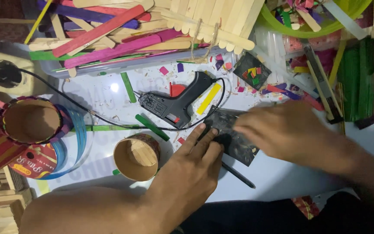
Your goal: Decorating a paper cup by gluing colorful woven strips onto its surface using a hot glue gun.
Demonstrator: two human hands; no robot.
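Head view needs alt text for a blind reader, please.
Both bare hands, left hand and right hand, press on a dark rectangular sheet on a white table, beside a black glue gun and coloured wooden craft sticks.

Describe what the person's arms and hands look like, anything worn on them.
Both are bare: the left hand and forearm show no sleeve, glove, ring or watch. The right hand is motion-blurred, with no glove or sleeve visible; its wrist fades into shadow, so a band there cannot be ruled out.
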